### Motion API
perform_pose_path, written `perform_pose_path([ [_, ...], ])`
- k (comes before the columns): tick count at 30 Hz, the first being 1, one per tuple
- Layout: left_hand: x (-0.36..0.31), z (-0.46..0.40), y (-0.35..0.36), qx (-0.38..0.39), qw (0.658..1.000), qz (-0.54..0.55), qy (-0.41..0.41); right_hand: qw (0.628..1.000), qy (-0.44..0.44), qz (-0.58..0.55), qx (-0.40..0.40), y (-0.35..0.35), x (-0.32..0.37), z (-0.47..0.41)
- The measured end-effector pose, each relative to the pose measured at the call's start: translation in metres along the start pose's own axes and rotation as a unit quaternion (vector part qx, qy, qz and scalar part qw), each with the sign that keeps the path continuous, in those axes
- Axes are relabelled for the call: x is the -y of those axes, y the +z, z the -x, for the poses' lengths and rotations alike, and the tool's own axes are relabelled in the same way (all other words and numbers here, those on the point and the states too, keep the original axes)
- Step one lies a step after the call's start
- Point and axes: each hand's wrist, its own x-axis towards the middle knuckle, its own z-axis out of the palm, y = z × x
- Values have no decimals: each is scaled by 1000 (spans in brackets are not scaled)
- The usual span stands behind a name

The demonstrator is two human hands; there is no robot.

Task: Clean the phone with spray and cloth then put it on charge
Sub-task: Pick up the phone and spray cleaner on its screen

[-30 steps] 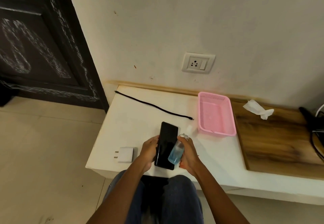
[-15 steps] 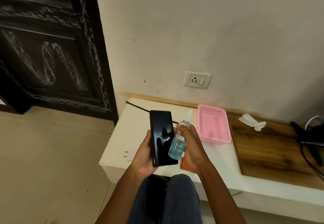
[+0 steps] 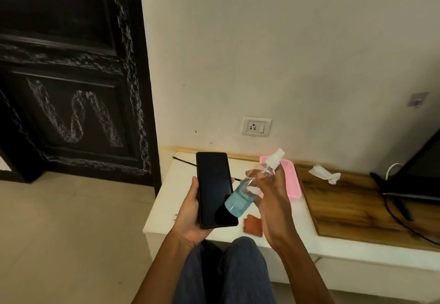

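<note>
A black phone (image 3: 214,188) with a dark screen faces up in my left hand (image 3: 190,213), which grips it by its sides above the white shelf (image 3: 164,203). My right hand (image 3: 273,196) holds a clear spray bottle (image 3: 240,199) of blue liquid, tilted, its white nozzle (image 3: 276,158) pointing up and to the right. The bottle's base overlaps the phone's lower right edge. A reddish-brown cloth (image 3: 252,226) lies on the shelf under my right hand. A black cable (image 3: 184,160) shows behind the phone. Only the prongs of the white charger plug (image 3: 175,217) peek out beside my left wrist.
A wall socket (image 3: 256,126) sits above the shelf. A pink basket (image 3: 294,184) stands behind my right hand. A crumpled white tissue (image 3: 325,174) lies on the wooden board (image 3: 345,208). A dark screen stand with cables (image 3: 404,199) is at the right. A black door (image 3: 71,77) fills the left.
Both hands have risen from the shelf, lifting the phone and the bottle. The bottle has tilted so its nozzle points up and right. The view has tipped upward.
</note>
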Motion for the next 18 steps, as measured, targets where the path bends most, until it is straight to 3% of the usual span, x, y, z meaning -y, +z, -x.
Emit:
perform_pose_path([
  [1,0,6,7,33,999,1,-2,1000,-4,-4,-3,3,4,6],
  [2,-2,13,13,13,1000,-23,7,1000,-20,-5,-3,4,5,12],
  [6,-6,24,24,50,998,-34,16,996,-19,-83,25,11,20,25],
  [12,-8,25,31,69,997,-39,1,994,-57,-50,77,8,33,32],
  [18,-8,17,27,72,997,-3,-7,981,-168,98,13,14,38,26],
])
